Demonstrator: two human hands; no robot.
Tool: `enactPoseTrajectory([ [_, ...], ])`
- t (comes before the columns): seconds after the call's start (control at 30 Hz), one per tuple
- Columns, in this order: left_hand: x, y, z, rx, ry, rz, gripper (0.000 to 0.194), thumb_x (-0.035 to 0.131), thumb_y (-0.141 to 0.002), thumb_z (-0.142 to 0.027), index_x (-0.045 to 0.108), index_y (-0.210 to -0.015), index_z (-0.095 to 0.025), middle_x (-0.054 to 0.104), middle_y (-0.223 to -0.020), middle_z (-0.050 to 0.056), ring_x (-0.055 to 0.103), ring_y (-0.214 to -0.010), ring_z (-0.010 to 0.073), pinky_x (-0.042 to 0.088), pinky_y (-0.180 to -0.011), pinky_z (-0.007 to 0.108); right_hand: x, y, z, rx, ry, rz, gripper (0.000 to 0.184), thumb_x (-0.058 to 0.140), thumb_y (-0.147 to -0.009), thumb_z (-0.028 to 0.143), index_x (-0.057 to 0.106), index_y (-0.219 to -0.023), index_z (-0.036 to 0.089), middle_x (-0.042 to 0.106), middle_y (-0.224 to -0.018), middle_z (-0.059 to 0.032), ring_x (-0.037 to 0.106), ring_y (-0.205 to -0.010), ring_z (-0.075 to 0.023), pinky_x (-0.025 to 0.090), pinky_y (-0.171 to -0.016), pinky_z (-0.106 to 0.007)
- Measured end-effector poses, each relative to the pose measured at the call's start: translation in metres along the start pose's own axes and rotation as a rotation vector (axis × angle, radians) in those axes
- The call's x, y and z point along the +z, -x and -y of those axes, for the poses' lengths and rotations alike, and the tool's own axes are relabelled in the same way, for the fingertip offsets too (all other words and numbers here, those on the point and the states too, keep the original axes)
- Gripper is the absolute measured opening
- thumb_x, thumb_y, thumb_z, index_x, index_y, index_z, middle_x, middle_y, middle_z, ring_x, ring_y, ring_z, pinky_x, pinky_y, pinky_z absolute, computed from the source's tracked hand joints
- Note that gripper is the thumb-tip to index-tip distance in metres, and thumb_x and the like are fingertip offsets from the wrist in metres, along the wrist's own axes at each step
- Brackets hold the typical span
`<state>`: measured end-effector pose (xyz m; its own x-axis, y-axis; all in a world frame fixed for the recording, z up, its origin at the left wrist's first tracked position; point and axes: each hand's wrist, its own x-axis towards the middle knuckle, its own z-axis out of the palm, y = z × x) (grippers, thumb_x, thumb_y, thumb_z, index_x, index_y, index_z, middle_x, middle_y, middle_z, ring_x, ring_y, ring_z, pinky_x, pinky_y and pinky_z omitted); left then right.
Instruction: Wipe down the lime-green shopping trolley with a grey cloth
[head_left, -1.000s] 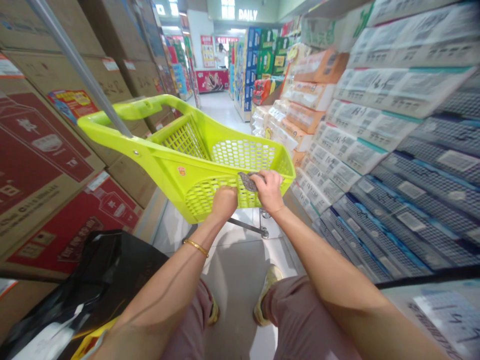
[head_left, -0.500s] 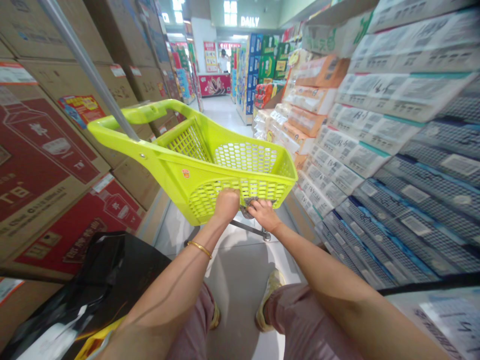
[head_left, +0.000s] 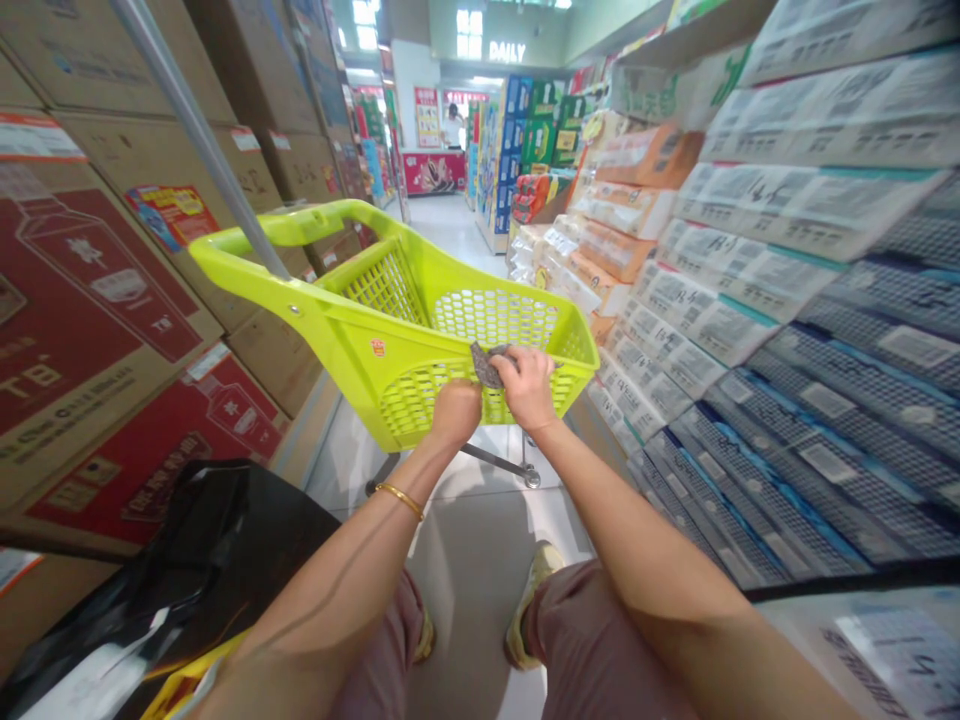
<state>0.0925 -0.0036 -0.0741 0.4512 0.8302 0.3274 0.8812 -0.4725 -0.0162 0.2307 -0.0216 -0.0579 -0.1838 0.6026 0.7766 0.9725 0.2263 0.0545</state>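
A lime-green shopping cart [head_left: 341, 330] stands side-on before me. Its basket has lattice sides. My left hand [head_left: 456, 412] is closed in a fist against the near lattice side, with its fingertips hidden; it appears to grip the cart there. Pressed between my right hand [head_left: 531, 385] and the upper part of the same side is a crumpled grey cloth [head_left: 486, 368]. My right fingers are bent over this cloth, just below the basket's rim. Both hands are close together, the right one higher.
Cardboard cartons [head_left: 97, 270] are stacked along the left, with a black bag [head_left: 187, 560] below them. Wrapped packs [head_left: 720, 250] rise on the right. A metal pole [head_left: 202, 130] slants down to the cart. Farther down the aisle, a person [head_left: 452, 125] stands behind a counter [head_left: 433, 173].
My right hand has moved up the basket's side with the grey cloth, from its lower edge to near the rim. My left hand has stayed at about the same spot on the cart.
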Motion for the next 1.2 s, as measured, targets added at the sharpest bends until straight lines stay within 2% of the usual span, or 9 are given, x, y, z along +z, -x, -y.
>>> enactPoseTrajectory([
  [0.23,-0.009,0.003,0.0,0.006,0.044,0.006,0.027,0.041,-0.083,-0.012,0.067,-0.087,-0.009,0.066,-0.085,0.015,0.061,-0.085,0.0222,0.046,-0.076,0.031,0.015,0.034,-0.003,-0.142,0.017,0.209,0.029,0.039,-0.094,0.024,0.061,-0.112,0.029,0.058,-0.108,-0.0068,0.04,-0.094,-0.0212,0.025,-0.079,-0.035],
  [0.4,-0.013,0.003,-0.002,0.008,0.041,0.016,0.027,0.039,-0.086,-0.014,0.065,-0.088,-0.009,0.065,-0.084,0.014,0.06,-0.086,0.0226,0.045,-0.076,0.032,0.024,0.067,-0.008,-0.241,0.009,0.375,0.025,0.042,-0.093,0.024,0.062,-0.108,0.027,0.06,-0.11,-0.0065,0.041,-0.096,-0.0208,0.025,-0.079,-0.034],
  [0.5,-0.012,0.003,-0.002,0.005,0.047,0.023,0.027,0.039,-0.085,-0.012,0.065,-0.09,-0.009,0.065,-0.084,0.015,0.06,-0.086,0.0231,0.045,-0.075,0.032,0.026,0.077,-0.011,-0.301,-0.012,0.438,0.023,0.044,-0.092,0.023,0.061,-0.107,0.026,0.059,-0.11,-0.006,0.042,-0.097,-0.02,0.026,-0.079,-0.033],
  [0.6,-0.011,0.003,-0.002,0.003,0.049,0.027,0.025,0.041,-0.084,-0.012,0.065,-0.091,-0.009,0.065,-0.085,0.015,0.06,-0.086,0.0227,0.045,-0.075,0.031,0.023,0.069,-0.013,-0.28,-0.006,0.416,0.023,0.044,-0.092,0.023,0.062,-0.106,0.027,0.06,-0.11,-0.006,0.042,-0.096,-0.0202,0.026,-0.08,-0.034],
  [0.7,-0.01,0.002,-0.001,0.007,0.038,0.011,0.025,0.041,-0.084,-0.012,0.065,-0.091,-0.009,0.065,-0.086,0.014,0.06,-0.086,0.0215,0.044,-0.077,0.031,0.014,0.048,-0.013,-0.22,0.001,0.339,0.024,0.044,-0.092,0.023,0.062,-0.107,0.029,0.06,-0.109,-0.0062,0.042,-0.096,-0.0208,0.025,-0.081,-0.034],
  [0.87,-0.004,0.001,-0.001,-0.012,0.059,0.015,0.027,0.04,-0.085,-0.012,0.066,-0.089,-0.008,0.065,-0.086,0.015,0.06,-0.085,0.0213,0.045,-0.078,0.032,-0.003,0.009,-0.01,0.026,0.043,0.077,0.03,0.041,-0.093,0.021,0.063,-0.109,0.032,0.056,-0.111,-0.0063,0.04,-0.1,-0.0229,0.026,-0.084,-0.036],
  [0.93,-0.002,0.0,-0.001,-0.006,0.064,0.011,0.028,0.039,-0.086,-0.013,0.066,-0.089,-0.008,0.065,-0.086,0.015,0.059,-0.085,0.0211,0.045,-0.078,0.032,-0.005,0.002,-0.008,0.095,0.058,0.017,0.031,0.04,-0.092,0.021,0.064,-0.108,0.032,0.055,-0.112,-0.0065,0.039,-0.103,-0.0238,0.026,-0.087,-0.037],
  [1.0,-0.002,0.0,-0.001,0.001,0.067,0.006,0.028,0.039,-0.086,-0.013,0.066,-0.09,-0.008,0.065,-0.086,0.014,0.059,-0.085,0.0204,0.045,-0.079,0.032,-0.003,0.003,-0.007,0.086,0.057,0.036,0.031,0.041,-0.092,0.021,0.065,-0.108,0.033,0.055,-0.111,-0.0061,0.038,-0.103,-0.0239,0.026,-0.087,-0.037],
  [1.2,-0.005,0.004,-0.002,-0.015,0.049,0.026,0.025,0.041,-0.083,-0.01,0.066,-0.089,-0.009,0.065,-0.089,0.013,0.058,-0.086,0.0188,0.045,-0.079,0.029,0.014,0.03,-0.008,-0.072,0.029,0.217,0.029,0.044,-0.092,0.026,0.063,-0.112,0.035,0.058,-0.11,-0.0057,0.04,-0.097,-0.0224,0.027,-0.081,-0.036],
])
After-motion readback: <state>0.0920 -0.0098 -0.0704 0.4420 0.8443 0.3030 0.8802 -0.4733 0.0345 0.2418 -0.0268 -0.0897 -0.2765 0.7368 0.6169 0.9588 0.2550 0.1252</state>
